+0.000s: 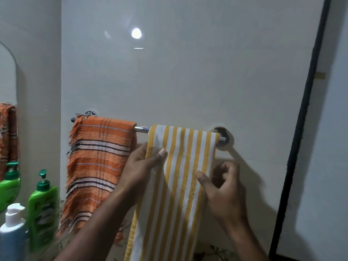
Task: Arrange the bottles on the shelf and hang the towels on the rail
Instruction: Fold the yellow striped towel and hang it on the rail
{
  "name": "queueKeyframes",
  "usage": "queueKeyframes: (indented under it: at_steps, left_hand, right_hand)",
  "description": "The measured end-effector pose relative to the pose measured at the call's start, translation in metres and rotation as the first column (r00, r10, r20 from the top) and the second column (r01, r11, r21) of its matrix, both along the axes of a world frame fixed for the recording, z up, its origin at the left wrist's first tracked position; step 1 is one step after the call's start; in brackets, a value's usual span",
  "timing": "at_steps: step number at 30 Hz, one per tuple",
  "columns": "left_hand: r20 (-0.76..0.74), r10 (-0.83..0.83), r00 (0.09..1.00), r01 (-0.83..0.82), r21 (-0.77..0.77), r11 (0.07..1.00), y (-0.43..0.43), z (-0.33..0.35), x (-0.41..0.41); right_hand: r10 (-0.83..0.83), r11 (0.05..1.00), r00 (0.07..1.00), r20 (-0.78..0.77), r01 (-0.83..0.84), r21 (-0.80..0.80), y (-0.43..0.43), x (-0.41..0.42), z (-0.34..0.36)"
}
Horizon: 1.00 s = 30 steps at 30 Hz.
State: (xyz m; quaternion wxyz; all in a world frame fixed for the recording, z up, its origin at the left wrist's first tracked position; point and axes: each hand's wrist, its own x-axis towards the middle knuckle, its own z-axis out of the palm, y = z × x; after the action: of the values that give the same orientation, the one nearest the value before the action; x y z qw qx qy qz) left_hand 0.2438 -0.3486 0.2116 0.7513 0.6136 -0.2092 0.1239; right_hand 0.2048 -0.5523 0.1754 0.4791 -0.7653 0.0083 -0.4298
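Observation:
A chrome rail (pixel 142 129) runs across the pale wall. An orange striped towel (pixel 96 162) with frayed edges hangs over its left half. A yellow-and-white striped towel (pixel 180 181) is draped over the right half. My left hand (pixel 143 162) pinches the striped towel's left edge just below the rail, thumb on the front. My right hand (pixel 222 187) holds its right edge lower down, thumb on the front and fingers curled behind. A green pump bottle (pixel 44 206) and a blue bottle with a white cap (pixel 13 230) stand at the lower left.
A rounded mirror (pixel 7 129) on the left wall reflects the orange towel and a green bottle. The rail's right wall mount (pixel 224 137) sits beside the striped towel. A black vertical frame (pixel 301 129) runs down the right side.

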Motion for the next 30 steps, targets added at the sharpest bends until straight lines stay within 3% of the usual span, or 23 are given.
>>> queueKeyframes:
  at_steps: [5, 9, 13, 16, 19, 22, 26, 28, 30]
  left_hand:
    - [0.083, 0.033, 0.996, -0.023, -0.111, 0.994, -0.008, 0.029, 0.0]
    - [0.064, 0.256, 0.965, -0.258, 0.018, 0.966, 0.0, 0.06, 0.019]
    - [0.178, 0.551, 0.815, -0.577, 0.334, 0.745, 0.005, 0.08, 0.035]
    - [0.303, 0.571, 0.763, -0.647, 0.362, 0.671, 0.004, 0.08, 0.031]
    - [0.227, 0.505, 0.833, -0.547, 0.193, 0.815, 0.004, 0.054, 0.021]
    - [0.074, 0.266, 0.961, -0.265, -0.019, 0.964, 0.004, 0.003, 0.015]
    - [-0.088, 0.024, 0.996, -0.036, -0.131, 0.991, 0.001, -0.043, 0.007]
    - [-0.076, 0.015, 0.997, -0.026, -0.142, 0.99, 0.003, -0.042, 0.008]
    - [-0.043, 0.027, 0.999, -0.031, -0.099, 0.995, 0.004, -0.033, 0.009]
  right_hand:
    - [0.037, 0.999, 0.994, 0.107, -0.034, -0.028, 0.004, -0.002, 0.04]
    - [0.022, 0.991, 0.993, 0.113, -0.007, -0.132, 0.007, -0.001, 0.091]
    - [-0.105, 0.935, 0.994, 0.017, 0.104, -0.34, 0.008, 0.012, 0.127]
    - [-0.265, 0.824, 0.963, -0.044, 0.202, -0.529, 0.011, 0.013, 0.141]
    - [-0.345, 0.771, 0.939, -0.013, 0.276, -0.574, 0.011, 0.008, 0.142]
    - [-0.349, 0.8, 0.934, 0.075, 0.339, -0.495, 0.012, 0.007, 0.126]
    - [-0.341, 0.871, 0.901, 0.267, 0.41, -0.27, 0.013, -0.009, 0.083]
    - [-0.266, 0.944, 0.941, 0.21, 0.298, -0.139, 0.012, -0.012, 0.057]
    - [-0.086, 0.996, 0.995, 0.052, 0.086, -0.009, 0.013, -0.007, 0.035]
